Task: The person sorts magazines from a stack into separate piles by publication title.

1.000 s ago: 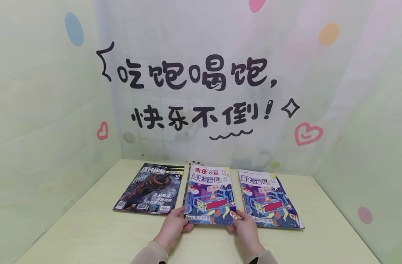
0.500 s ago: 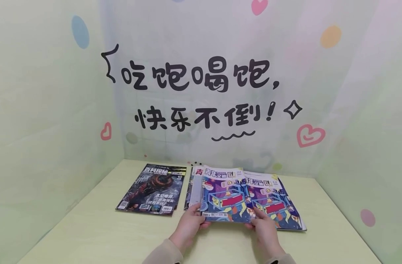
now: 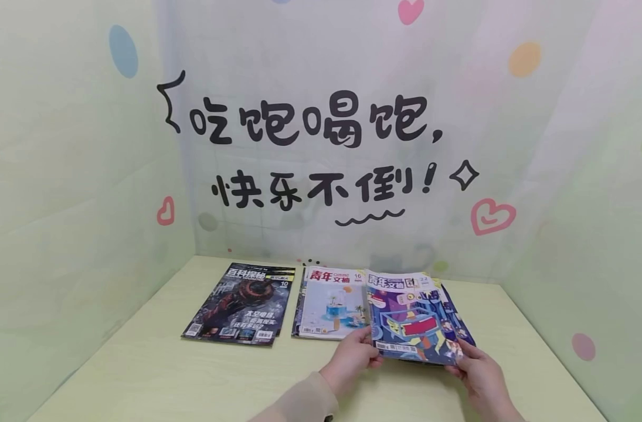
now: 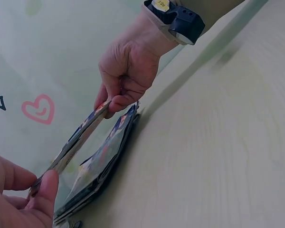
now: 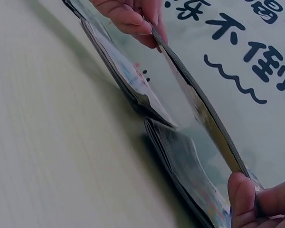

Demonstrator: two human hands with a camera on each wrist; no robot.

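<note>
Both hands hold a blue-and-purple magazine (image 3: 413, 319) by its near corners, lifted slightly. My left hand (image 3: 365, 347) pinches its near left corner and my right hand (image 3: 465, 355) pinches its near right corner. The magazine hovers over the right stack (image 3: 454, 308), which it mostly hides. In the left wrist view the held magazine (image 4: 80, 137) tilts above that stack (image 4: 104, 166), between the left hand (image 4: 42, 187) and the right hand (image 4: 116, 102). In the right wrist view the held magazine (image 5: 199, 109) is seen edge-on.
On the pale wooden table (image 3: 141, 375) a dark magazine (image 3: 236, 305) lies at the left. The middle stack (image 3: 331, 308) shows a white cover on top. Decorated walls close in behind and on both sides.
Both hands have carried the blue-and-purple magazine from the middle stack rightward over the right stack. The white-covered magazine underneath is now uncovered.
</note>
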